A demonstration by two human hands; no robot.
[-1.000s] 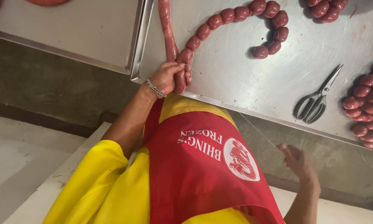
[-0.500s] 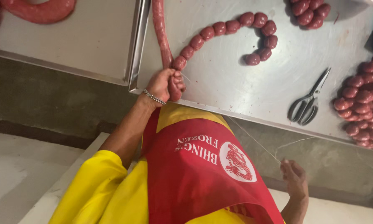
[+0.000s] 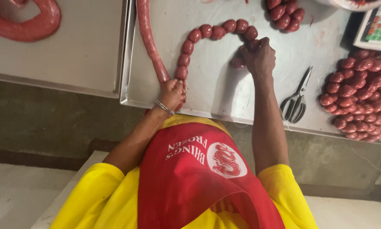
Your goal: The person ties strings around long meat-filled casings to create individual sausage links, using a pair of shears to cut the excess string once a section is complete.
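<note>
Seemingly tying the long sausage (image 3: 150, 42) off into little balls, one after another, on the steel table (image 3: 224, 97). Squeezing tight with the left hand (image 3: 172, 92), fingers closed all the way round the spot where the long sausage meets the chain of round links (image 3: 207, 32), right at the near edge of the table. Reaching out with the right hand (image 3: 260, 55) to the far end of that chain, fingers curled down over the last links; not being able to tell if it is really gripping them or only pressing on them, since the back of the hand is covering the fingertips. Probably needing a firm pinch and a twist or a knot next, keeping the soft skin from bursting. Hiding the pinched spot inside the left fist. Getting cut off at the top: the long sausage, a second heap of links, a bowl. Lying near: scissors (image 3: 298, 95), a pile of links (image 3: 360, 93).
</note>
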